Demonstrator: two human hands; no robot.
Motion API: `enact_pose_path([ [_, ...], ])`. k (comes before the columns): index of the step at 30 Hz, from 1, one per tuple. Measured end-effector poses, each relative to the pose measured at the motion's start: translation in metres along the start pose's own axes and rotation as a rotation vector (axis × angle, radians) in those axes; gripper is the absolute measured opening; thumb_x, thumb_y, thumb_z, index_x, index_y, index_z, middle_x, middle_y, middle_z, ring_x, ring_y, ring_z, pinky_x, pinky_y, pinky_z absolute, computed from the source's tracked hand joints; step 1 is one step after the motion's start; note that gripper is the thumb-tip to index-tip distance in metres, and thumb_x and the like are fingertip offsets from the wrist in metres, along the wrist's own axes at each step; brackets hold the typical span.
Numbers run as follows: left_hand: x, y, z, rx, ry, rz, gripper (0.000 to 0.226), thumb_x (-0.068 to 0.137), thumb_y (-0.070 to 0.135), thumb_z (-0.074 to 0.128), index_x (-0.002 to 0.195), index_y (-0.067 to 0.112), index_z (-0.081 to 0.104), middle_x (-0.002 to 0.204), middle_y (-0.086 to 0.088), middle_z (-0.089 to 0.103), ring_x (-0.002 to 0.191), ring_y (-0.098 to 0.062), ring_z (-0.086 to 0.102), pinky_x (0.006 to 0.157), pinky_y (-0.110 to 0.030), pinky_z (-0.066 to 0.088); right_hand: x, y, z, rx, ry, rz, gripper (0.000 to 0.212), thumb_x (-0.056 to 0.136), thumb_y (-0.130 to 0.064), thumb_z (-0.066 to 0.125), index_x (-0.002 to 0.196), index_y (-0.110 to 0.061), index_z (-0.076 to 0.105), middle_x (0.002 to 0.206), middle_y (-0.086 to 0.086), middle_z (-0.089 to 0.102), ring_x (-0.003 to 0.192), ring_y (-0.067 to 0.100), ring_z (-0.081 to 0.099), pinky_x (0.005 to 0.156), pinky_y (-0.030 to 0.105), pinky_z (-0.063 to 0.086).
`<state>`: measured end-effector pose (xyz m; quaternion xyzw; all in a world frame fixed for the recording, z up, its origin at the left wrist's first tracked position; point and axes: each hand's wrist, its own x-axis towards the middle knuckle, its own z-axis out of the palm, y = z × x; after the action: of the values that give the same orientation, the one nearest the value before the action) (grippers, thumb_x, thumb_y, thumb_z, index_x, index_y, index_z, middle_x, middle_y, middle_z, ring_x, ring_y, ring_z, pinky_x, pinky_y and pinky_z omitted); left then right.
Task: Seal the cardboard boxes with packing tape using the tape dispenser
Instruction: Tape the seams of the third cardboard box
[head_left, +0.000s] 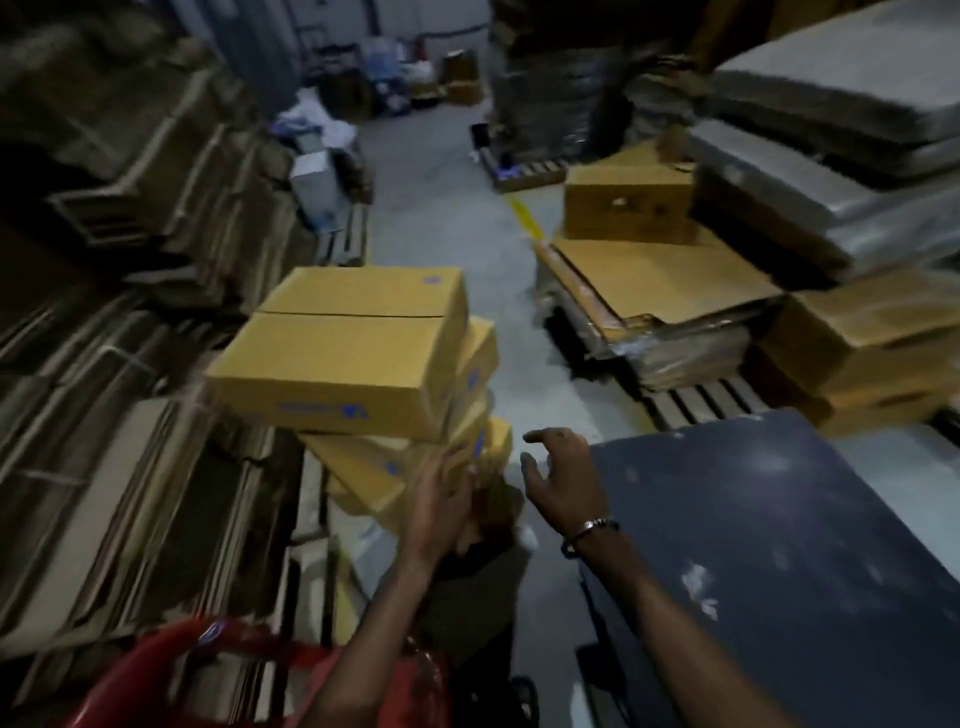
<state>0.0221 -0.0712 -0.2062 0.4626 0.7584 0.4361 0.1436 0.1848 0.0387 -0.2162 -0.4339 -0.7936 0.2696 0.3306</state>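
Here I see my left hand (441, 486) pressed flat, fingers straight, against the side of a lower box (374, 467) in a leaning stack of cardboard boxes. My right hand (558, 475) hovers just beside it, apart from the stack, fingers loosely spread and curved, gripping nothing; a bracelet (592, 527) circles that wrist.

The top box (343, 348) sits above and ahead of my left hand, skewed against the boxes under it. Its flaps are folded shut and meet at a dark seam across the lid; I cannot tell whether tape covers that seam. Blue print marks its near side.

I can pick out no tape dispenser for certain; a blurred red object (218, 670) lies close under my left forearm, and I cannot tell what it is.

To the right of my right hand stands a dark bench (779, 545) with pale scuffs. Left of my left hand, flattened cardboard (104, 415) is piled high. Ahead of both hands, across the grey floor (441, 218), more flattened sheets (660, 286) rest on a wooden pallet (696, 400), with another box (628, 208) on top.
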Motion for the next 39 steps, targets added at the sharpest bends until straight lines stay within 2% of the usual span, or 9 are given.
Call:
enact_pose_path([
  [3,0.021,-0.03,-0.035,0.04,0.103,-0.071,0.023,0.103,0.026,0.066,0.125,0.035,0.066,0.127,0.012,0.059,0.12,-0.024,0.062,0.096,-0.035,0.049,0.027,-0.016,0.038,0.015,-0.112,-0.037,0.025,0.088,-0.015,0.069,0.113,-0.013,0.07,0.111,0.009,0.066,0.109,0.031,0.057,0.094,0.043,0.049],
  [7,0.075,-0.082,-0.076,-0.017,0.239,-0.227,0.036,0.102,0.039,0.068,0.137,0.035,0.063,0.141,0.005,0.057,0.131,-0.021,0.054,0.106,-0.047,0.05,0.076,-0.031,0.083,0.014,-0.242,-0.001,0.034,0.088,-0.028,0.062,0.118,-0.016,0.07,0.115,0.008,0.065,0.111,0.03,0.056,0.093,0.04,0.047],
  [12,0.159,-0.139,-0.107,0.033,0.398,-0.308,0.034,0.101,0.039,0.068,0.134,0.031,0.063,0.144,-0.004,0.054,0.136,-0.029,0.05,0.102,-0.051,0.053,0.158,-0.043,0.139,0.091,-0.231,0.116,0.035,0.096,-0.042,0.063,0.121,-0.017,0.068,0.115,0.007,0.067,0.109,0.027,0.06,0.092,0.041,0.051],
  [16,0.219,-0.173,-0.14,0.115,0.53,-0.309,0.033,0.1,0.035,0.071,0.131,0.025,0.064,0.138,-0.005,0.054,0.13,-0.028,0.048,0.096,-0.057,0.054,0.214,-0.059,0.171,0.138,-0.12,0.34,0.067,0.09,-0.072,0.06,0.132,-0.02,0.061,0.126,0.004,0.065,0.116,0.025,0.06,0.092,0.04,0.052],
  [22,0.301,-0.223,-0.198,0.324,0.523,-0.445,0.057,0.092,0.051,0.072,0.14,0.025,0.054,0.149,-0.006,0.05,0.142,-0.031,0.039,0.111,-0.06,0.041,0.265,-0.056,0.199,0.245,-0.078,0.604,0.102,0.072,-0.092,0.06,0.146,-0.023,0.048,0.144,0.004,0.056,0.128,0.029,0.057,0.102,0.046,0.05],
  [29,0.354,-0.244,-0.216,0.425,0.406,-0.618,0.09,0.087,0.078,0.057,0.153,0.018,0.042,0.156,-0.015,0.047,0.146,-0.039,0.04,0.118,-0.06,0.031,0.274,-0.056,0.217,0.38,-0.068,0.631,0.084,0.076,-0.077,0.074,0.144,-0.031,0.051,0.14,-0.002,0.061,0.127,0.024,0.059,0.103,0.043,0.051],
  [32,0.367,-0.249,-0.216,0.478,0.332,-0.737,0.096,0.079,0.089,0.05,0.14,0.015,0.052,0.139,-0.02,0.061,0.13,-0.044,0.054,0.112,-0.061,0.04,0.274,-0.057,0.219,0.475,-0.064,0.66,0.081,0.078,-0.071,0.077,0.145,-0.034,0.051,0.139,-0.006,0.063,0.127,0.022,0.06,0.104,0.044,0.051],
  [36,0.37,-0.233,-0.212,0.483,0.375,-0.7,0.097,0.073,0.094,0.053,0.126,0.013,0.06,0.122,-0.019,0.065,0.113,-0.042,0.062,0.1,-0.056,0.05,0.28,-0.053,0.203,0.508,-0.061,0.684,0.078,0.073,-0.082,0.071,0.136,-0.038,0.061,0.129,-0.012,0.068,0.12,0.019,0.063,0.103,0.045,0.053],
  [39,0.372,-0.216,-0.203,0.47,0.384,-0.705,0.116,0.06,0.106,0.046,0.128,0.014,0.06,0.125,-0.019,0.066,0.116,-0.043,0.062,0.102,-0.061,0.048,0.282,-0.048,0.171,0.525,-0.043,0.646,0.051,0.084,-0.07,0.072,0.124,-0.039,0.065,0.11,-0.025,0.064,0.107,0.009,0.061,0.095,0.034,0.046],
])
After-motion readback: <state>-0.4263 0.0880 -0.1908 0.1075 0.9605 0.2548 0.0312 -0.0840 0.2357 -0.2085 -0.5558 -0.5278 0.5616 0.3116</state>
